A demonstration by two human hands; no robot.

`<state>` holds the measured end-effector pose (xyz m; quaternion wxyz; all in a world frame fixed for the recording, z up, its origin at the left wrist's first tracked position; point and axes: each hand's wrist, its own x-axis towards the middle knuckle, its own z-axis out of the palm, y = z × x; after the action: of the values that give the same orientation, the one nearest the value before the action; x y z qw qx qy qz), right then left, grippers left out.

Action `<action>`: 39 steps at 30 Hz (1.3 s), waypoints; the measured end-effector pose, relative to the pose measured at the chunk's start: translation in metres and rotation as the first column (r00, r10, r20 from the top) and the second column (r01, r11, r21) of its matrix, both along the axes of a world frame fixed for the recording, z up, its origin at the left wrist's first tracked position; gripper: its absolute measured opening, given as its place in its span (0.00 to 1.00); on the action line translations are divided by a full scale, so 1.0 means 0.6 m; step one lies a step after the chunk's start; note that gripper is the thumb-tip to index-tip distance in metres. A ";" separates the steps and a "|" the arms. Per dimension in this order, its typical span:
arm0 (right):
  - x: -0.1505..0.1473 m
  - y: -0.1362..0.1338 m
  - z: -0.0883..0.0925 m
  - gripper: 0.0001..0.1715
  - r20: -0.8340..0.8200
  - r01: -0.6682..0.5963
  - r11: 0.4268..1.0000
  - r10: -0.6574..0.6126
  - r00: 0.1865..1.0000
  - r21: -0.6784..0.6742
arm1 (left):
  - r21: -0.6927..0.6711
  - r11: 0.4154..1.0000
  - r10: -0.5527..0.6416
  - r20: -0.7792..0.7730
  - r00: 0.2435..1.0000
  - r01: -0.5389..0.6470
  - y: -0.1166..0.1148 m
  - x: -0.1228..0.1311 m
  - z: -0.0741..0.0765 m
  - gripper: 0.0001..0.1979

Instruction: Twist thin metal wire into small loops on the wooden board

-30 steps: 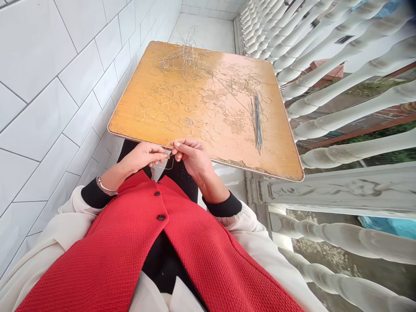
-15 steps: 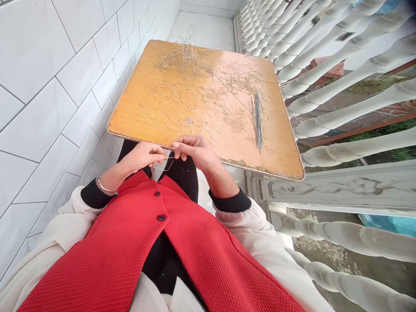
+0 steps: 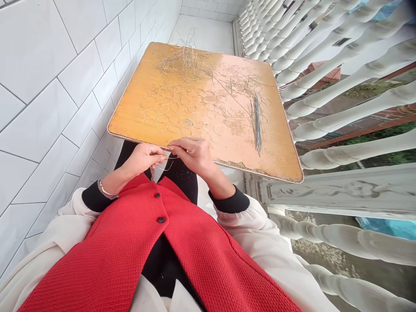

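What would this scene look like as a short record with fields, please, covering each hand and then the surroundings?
Left hand: pinches a thin wire at its fingertips, over the lap.
Right hand: fingertips meet the same wire, beside the board's near edge.
Board: worn, orange-brown, holding many wire rings, a tangle and a bundle of straight wires.
Clothing: red vest, bangle on the left wrist.
Surroundings: white tiled wall, white balusters.

Head cam looking forward and down
Up close over the left hand (image 3: 144, 158) and right hand (image 3: 191, 156), tabletop (image 3: 276, 147) filling the upper middle.
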<state>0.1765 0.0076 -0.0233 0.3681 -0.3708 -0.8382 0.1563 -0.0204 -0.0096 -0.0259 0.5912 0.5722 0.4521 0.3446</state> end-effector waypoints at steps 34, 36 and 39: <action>-0.036 -0.004 -0.022 0.11 -0.282 0.342 0.910 -0.401 0.872 -0.235 | -0.110 0.985 0.156 0.202 0.967 -0.136 -0.003 0.013 -0.008 0.09; -0.037 -0.005 -0.023 0.11 -0.244 0.381 0.917 -0.398 0.884 -0.114 | -0.096 0.986 0.154 0.171 0.973 -0.139 -0.003 0.015 -0.005 0.08; -0.037 -0.007 -0.026 0.12 -0.185 0.392 0.920 -0.382 0.905 0.018 | -0.100 0.989 0.123 0.153 0.981 -0.109 -0.003 0.017 -0.001 0.08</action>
<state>0.1542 0.0033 -0.0386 0.4751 -0.5040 -0.7157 0.0897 -0.0104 -0.0117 -0.0266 0.6298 0.4879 0.4515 0.4018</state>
